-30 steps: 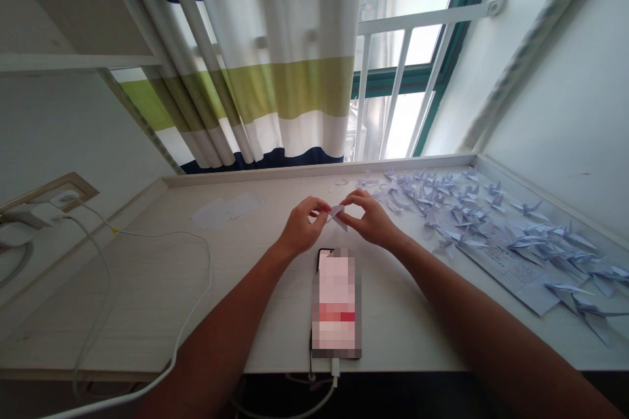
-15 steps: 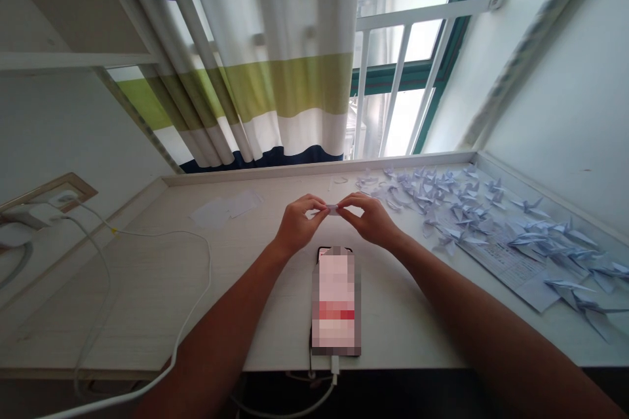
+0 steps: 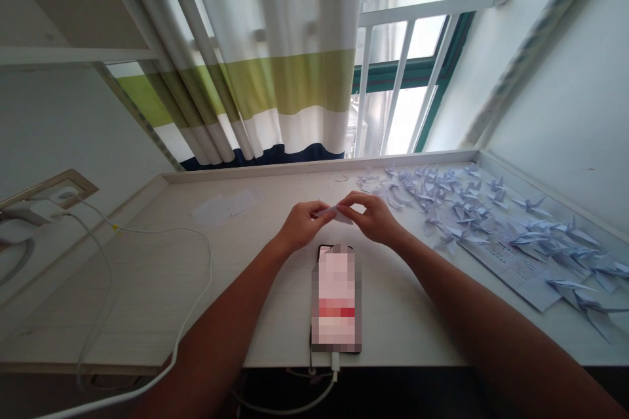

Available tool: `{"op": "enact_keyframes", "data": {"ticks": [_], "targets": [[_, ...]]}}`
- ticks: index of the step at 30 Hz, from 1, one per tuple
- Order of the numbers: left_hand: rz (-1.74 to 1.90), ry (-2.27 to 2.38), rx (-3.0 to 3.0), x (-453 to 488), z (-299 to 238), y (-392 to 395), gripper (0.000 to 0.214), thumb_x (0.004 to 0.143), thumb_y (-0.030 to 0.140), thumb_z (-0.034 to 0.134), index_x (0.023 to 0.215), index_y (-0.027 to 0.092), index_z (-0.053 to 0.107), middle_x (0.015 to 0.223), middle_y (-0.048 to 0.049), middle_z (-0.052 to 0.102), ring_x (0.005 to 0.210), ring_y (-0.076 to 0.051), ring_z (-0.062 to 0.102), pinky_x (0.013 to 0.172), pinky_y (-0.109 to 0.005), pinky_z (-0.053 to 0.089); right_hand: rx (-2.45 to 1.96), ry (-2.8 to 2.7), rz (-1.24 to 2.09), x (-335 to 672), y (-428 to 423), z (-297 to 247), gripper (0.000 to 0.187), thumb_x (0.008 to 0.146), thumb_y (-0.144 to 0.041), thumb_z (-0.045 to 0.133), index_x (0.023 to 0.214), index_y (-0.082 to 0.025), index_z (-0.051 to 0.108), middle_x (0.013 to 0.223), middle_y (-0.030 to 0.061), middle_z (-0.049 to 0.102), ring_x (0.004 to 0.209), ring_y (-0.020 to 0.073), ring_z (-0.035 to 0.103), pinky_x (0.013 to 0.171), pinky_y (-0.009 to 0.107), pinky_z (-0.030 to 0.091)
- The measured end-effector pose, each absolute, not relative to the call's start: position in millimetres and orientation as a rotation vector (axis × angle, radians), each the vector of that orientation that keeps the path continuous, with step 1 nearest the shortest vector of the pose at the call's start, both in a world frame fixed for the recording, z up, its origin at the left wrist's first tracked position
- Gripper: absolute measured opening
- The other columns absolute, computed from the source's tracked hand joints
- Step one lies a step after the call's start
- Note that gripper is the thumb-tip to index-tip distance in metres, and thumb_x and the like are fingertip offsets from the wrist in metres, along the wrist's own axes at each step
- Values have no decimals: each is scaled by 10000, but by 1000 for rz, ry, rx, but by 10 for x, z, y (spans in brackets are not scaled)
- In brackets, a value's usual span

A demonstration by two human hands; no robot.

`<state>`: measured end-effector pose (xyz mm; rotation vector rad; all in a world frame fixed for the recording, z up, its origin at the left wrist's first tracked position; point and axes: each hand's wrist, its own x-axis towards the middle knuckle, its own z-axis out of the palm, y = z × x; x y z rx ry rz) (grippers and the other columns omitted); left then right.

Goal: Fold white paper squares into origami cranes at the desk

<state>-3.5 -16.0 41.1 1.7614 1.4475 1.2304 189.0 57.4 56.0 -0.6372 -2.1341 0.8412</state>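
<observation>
**Paper turned between the fingertips**

Head view: the left hand (image 3: 301, 228) and right hand (image 3: 377, 217) both pinch one small folded paper (image 3: 336, 212), held in the air just above the desk (image 3: 147, 288), beyond the phone (image 3: 335, 298). Half a second ago the paper lay level between the fingertips. Now it slants, and the hands sit a little closer together. This looks like a crease being worked, not a finished fold. Many folded cranes (image 3: 457, 209) lie to the right, and a cable (image 3: 209, 275) runs on the left.
</observation>
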Motion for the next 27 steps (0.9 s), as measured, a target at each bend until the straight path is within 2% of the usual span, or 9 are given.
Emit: {"op": "enact_keyframes", "data": {"ticks": [6,10,13,18,22,24,26,27], "targets": [[1240,1273,1571,8,383,-160,349,889,475,696,955,137,751,877,-91,771,826,-232,761,758,-316,556,-641,-2080,882,1860,557,564,203,921,-323,604,818,-184,710,819,46,709,738,171,630,638,290,469],[1271,1274,1461,43,384,-152,407,857,512,727,979,125,742,867,-98,778,791,-243,776,700,-300,560,-659,-2059,984,1848,580,518,228,942,-354,581,840,-176,680,793,42,712,710,162,630,655,291,488],[1296,1266,1388,49,405,-149,429,850,526,731,989,121,737,906,-122,791,792,-254,782,687,-302,566,-691,-2112,1041,1862,602,497,298,953,-399,570,785,-172,665,714,39,695,651,159,633,624,288,484],[1260,1237,1299,38,436,-149,471,876,566,683,998,113,725,996,-165,791,782,-259,785,678,-311,575,-700,-2139,1014,1891,606,524,332,949,-391,577,714,-172,661,617,16,649,549,130,559,554,265,423],[1262,1231,1315,40,420,-142,481,883,581,667,979,112,714,969,-168,791,760,-252,784,659,-295,568,-647,-2178,1006,1897,619,511,365,969,-389,546,700,-171,660,574,-3,594,528,118,507,530,258,386],[1273,1253,1318,40,404,-135,470,880,573,675,971,113,710,957,-165,791,752,-249,783,643,-286,565,-663,-2183,976,1896,632,472,338,981,-404,529,798,-169,690,598,-1,604,537,127,523,540,267,409],[1281,1280,1305,35,389,-126,452,875,557,688,958,113,705,945,-163,788,757,-252,782,625,-283,567,-684,-2192,856,1896,644,424,290,971,-410,562,1082,-178,697,749,25,680,598,149,578,588,295,469],[1287,1293,1292,30,385,-122,441,873,548,695,949,113,700,934,-160,786,759,-255,782,616,-283,569,-681,-2207,782,1897,648,402,356,955,-417,598,1227,-195,654,875,48,710,653,164,610,626,317,502]]}}
